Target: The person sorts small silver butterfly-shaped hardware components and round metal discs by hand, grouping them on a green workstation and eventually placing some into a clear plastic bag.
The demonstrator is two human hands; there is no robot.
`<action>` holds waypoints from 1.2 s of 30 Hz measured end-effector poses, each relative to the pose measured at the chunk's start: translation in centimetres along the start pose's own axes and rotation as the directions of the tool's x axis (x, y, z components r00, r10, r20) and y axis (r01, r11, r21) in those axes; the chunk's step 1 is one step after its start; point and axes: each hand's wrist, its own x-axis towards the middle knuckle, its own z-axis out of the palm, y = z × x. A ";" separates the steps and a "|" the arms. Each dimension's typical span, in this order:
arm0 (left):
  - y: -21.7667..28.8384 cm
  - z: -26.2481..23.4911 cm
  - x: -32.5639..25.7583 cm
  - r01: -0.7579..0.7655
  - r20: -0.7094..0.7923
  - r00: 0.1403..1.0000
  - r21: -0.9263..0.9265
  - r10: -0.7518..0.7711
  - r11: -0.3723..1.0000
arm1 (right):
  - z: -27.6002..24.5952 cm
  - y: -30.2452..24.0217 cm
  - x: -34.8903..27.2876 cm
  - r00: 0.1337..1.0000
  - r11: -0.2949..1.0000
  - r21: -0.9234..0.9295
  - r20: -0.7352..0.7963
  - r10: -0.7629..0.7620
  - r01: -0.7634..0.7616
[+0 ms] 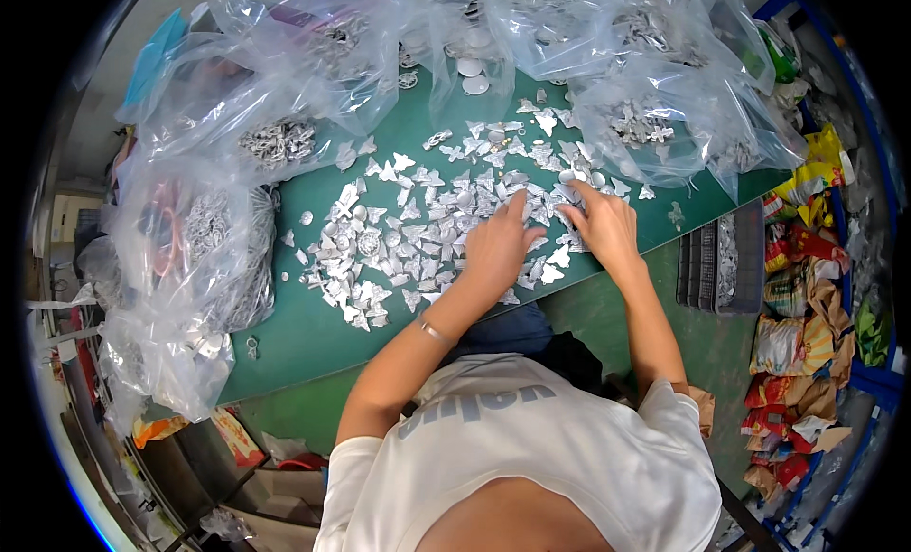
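A wide scatter of small silver-grey metal pieces (441,210) covers the middle of the green table (313,362). Many are butterfly- or wing-shaped, and some are round discs. My left hand (497,246) rests over the right part of the scatter, index finger and thumb apart, with no piece visibly gripped. To its right, my right hand (607,227) reaches in at the scatter's edge. Its index fingertip is close to a small round piece, and the thumb is spread away from it. The other fingers of both hands are partly hidden.
Clear plastic bags (247,87) of metal parts line the table's back and left side. A dark plastic crate (700,262) with more parts stands beyond the right edge. Colourful sacks (792,343) fill a blue rack at right. Shelving (204,476) stands at lower left.
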 end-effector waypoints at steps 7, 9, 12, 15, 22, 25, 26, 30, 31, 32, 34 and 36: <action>-3.3 -0.3 0.6 -0.007 -0.146 0.989 0.012 0.009 1.000 | 0.6 1.9 1.0 0.996 1.000 0.019 -0.088 -0.019 0.020; -3.8 -1.4 0.4 0.109 -0.145 0.980 -0.175 -0.135 0.979 | 0.5 2.0 1.1 0.985 0.998 0.063 -0.171 0.018 -0.008; -5.0 -2.6 0.5 0.300 0.096 0.941 -0.679 -0.324 0.670 | 0.0 1.4 1.2 0.988 0.994 -0.011 -0.108 0.109 -0.111; -5.8 -3.5 0.1 0.413 0.353 0.888 -0.894 -0.296 0.173 | 0.5 -0.3 1.4 0.978 0.991 -0.034 -0.170 0.124 -0.131; -6.0 -3.4 -0.9 0.405 0.378 0.892 -0.912 -0.246 0.066 | 0.6 0.1 1.7 0.989 0.957 0.249 0.045 0.138 -0.145; -6.0 -3.5 -1.2 0.418 0.381 0.878 -0.905 -0.289 0.076 | 0.5 -0.8 1.4 0.991 0.936 0.331 0.088 0.099 -0.123; -5.8 -3.7 -1.3 0.439 0.381 0.872 -0.887 -0.306 0.147 | 1.0 -0.7 1.3 0.997 0.942 0.332 0.060 0.040 -0.057; -6.5 -3.1 -2.2 0.304 0.196 0.951 -0.720 -0.238 0.624 | 0.3 -1.0 1.8 0.990 0.983 0.120 0.018 0.137 -0.139; -7.1 -2.7 -2.6 0.199 0.119 0.980 -0.621 -0.159 0.758 | -0.1 -1.1 1.9 0.981 0.981 0.044 -0.013 0.192 -0.191; -6.8 -3.1 -2.8 0.183 0.067 0.983 -0.519 -0.174 0.835 | -0.4 -0.8 1.9 0.978 0.978 0.037 -0.027 0.206 -0.205; -5.9 -4.2 -2.8 0.161 -0.042 0.983 -0.287 -0.181 0.944 | -0.1 -0.5 2.0 0.989 0.990 0.062 -0.070 0.128 -0.124; -6.0 -4.6 -2.5 0.354 0.168 0.928 -0.670 -0.331 0.652 | 0.2 -0.5 2.3 0.994 0.997 0.050 -0.092 0.058 -0.053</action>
